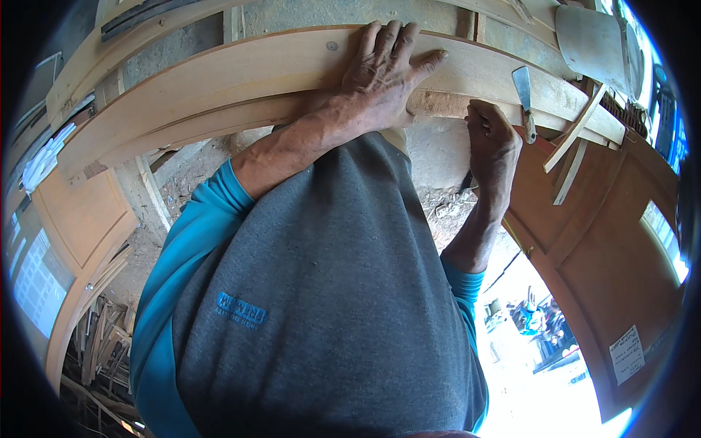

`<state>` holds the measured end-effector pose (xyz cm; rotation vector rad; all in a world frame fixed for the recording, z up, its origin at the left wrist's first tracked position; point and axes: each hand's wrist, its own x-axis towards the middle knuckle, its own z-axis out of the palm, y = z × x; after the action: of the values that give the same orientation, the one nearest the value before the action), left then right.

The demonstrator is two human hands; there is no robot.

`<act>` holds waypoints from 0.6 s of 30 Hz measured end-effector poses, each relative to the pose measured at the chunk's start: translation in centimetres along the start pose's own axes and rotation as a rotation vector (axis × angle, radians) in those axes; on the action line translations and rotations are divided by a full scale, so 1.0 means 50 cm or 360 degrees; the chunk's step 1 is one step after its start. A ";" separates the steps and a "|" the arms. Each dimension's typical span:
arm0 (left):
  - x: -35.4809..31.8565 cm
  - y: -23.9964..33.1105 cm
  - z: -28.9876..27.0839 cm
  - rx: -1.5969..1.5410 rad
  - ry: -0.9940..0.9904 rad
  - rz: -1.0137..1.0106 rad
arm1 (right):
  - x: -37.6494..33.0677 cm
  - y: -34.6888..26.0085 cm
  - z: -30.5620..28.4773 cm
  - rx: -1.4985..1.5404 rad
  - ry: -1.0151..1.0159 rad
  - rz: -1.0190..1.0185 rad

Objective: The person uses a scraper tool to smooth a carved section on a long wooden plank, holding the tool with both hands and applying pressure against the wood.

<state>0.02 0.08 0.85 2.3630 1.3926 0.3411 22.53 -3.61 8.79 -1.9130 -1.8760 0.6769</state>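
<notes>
A long, pale wooden board [241, 69] runs across in front of my body, its ends bent by the lens. My left hand [385, 71] lies flat on it, fingers stretched toward the far edge and thumb out to the right. My right hand [494, 140] is curled closed at the board's near edge. Whatever it may hold is hidden by the fingers. Between the two hands, the near edge has a rough brownish strip [442, 104]. To the right of my right hand, a putty knife [523, 91] rests on the board, its blade pointing away from me.
Thin wood strips [575, 131] stick out at the board's right end. A brown panelled door [584, 219] stands on the right, another [84, 219] on the left. Scrap wood [102, 343] is heaped at lower left. A grey curved sheet [595, 47] sits at far right.
</notes>
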 end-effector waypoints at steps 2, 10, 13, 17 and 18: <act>0.000 0.000 0.000 -0.0014 0.0009 -0.0001 | 0.001 -0.002 0.001 0.0004 -0.0025 0.0029; 0.001 0.002 -0.004 0.0011 -0.0017 -0.0008 | 0.005 -0.001 0.009 -0.0034 0.0010 0.0005; 0.000 0.001 0.001 -0.0017 0.0007 -0.0027 | 0.009 0.000 0.010 -0.0037 0.0007 0.0010; 0.001 0.003 -0.003 0.0015 -0.0014 -0.0014 | 0.009 -0.005 0.010 -0.0040 -0.0016 0.0017; 0.000 0.003 -0.004 0.0006 -0.0012 -0.0012 | 0.009 -0.004 0.011 -0.0049 -0.0021 0.0012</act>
<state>0.07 0.07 1.12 2.3592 1.3995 0.3271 22.04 -3.20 8.42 -1.9399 -1.8991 0.6682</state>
